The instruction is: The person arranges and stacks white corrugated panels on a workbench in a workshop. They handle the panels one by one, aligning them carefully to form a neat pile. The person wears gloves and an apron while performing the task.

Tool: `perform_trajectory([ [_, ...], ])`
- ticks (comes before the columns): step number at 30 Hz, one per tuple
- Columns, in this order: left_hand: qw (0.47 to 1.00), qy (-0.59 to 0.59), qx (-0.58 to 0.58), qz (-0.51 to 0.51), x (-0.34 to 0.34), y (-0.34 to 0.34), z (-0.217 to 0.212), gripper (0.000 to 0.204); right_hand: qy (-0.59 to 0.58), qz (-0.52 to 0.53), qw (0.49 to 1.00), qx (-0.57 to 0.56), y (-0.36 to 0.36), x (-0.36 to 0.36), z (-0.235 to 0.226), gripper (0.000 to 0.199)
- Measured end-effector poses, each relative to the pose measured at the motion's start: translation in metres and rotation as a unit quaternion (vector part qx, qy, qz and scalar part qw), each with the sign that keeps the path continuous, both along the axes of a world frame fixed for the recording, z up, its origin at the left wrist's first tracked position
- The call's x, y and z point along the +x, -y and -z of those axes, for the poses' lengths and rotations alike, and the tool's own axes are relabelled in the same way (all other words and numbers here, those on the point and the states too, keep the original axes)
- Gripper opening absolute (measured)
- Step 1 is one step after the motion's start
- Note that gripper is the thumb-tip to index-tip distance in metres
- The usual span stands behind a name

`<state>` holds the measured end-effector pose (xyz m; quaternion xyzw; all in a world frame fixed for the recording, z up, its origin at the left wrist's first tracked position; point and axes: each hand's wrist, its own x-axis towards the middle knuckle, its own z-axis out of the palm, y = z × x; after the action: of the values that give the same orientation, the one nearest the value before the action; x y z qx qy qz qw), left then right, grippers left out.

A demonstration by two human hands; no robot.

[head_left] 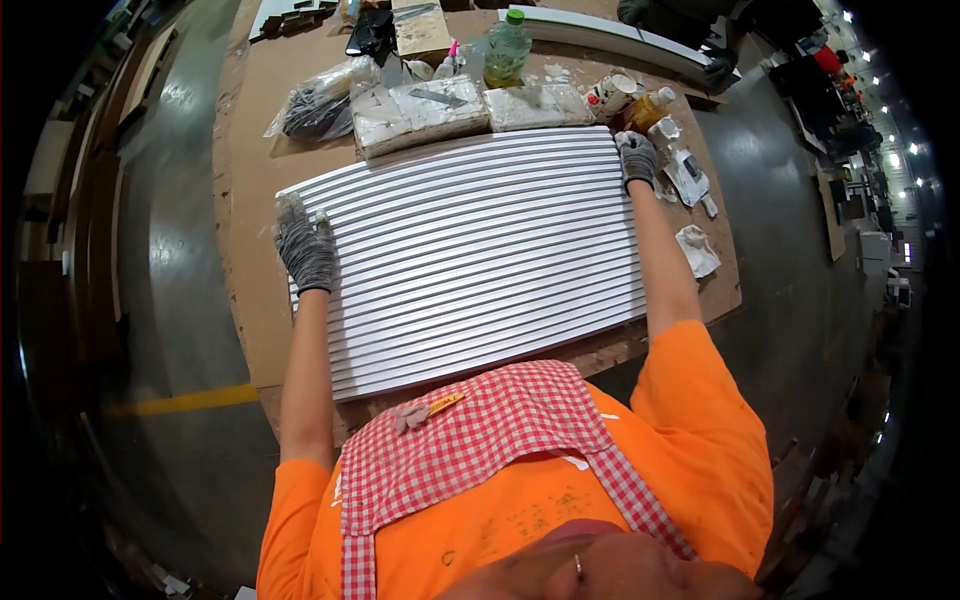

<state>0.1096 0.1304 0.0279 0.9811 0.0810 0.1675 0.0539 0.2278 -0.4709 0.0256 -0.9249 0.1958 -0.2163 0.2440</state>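
A white panel of narrow parallel slats [470, 260] lies on the brown worktable in front of me, its dark grooves running left to right. My left hand [305, 247], in a grey knit glove, rests on the panel's left edge near the far corner, fingers stretched out and thumb apart. At the far right corner, my right hand [637, 160] wears a matching glove and has its fingers bent over the panel's edge. The undersides of both hands are hidden.
Two white-smeared blocks [420, 112] stand along the panel's far side. Behind them is a green-capped bottle [507, 50]. A bag of dark material [320, 100] lies far left; a can [612, 95], an amber bottle [650, 105] and crumpled scraps [697, 250] sit right. Someone's dark-gloved hand [720, 68] is beyond.
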Motion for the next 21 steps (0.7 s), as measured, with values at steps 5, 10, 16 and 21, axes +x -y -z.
perform_trajectory([
  [5, 1.0, -0.021, -0.015, 0.009, 0.0, -0.012, 0.005, 0.061, 0.046, -0.035, 0.998, -0.007, -0.004, -0.001, 0.003, 0.027],
  [10, 0.983, 0.059, -0.173, 0.013, -0.019, -0.046, -0.015, 0.057, -0.008, 0.04, 0.999, 0.032, 0.007, -0.011, -0.005, 0.029],
  [16, 0.919, 0.153, -0.18, -0.316, -0.099, -0.245, 0.057, 0.05, -0.033, -0.07, 0.987, -0.141, -0.051, -0.021, -0.034, 0.02],
  [21, 0.884, -0.049, -0.196, -0.421, -0.148, -0.235, 0.076, 0.054, -0.08, -0.1, 0.991, -0.04, -0.091, -0.032, -0.035, 0.018],
])
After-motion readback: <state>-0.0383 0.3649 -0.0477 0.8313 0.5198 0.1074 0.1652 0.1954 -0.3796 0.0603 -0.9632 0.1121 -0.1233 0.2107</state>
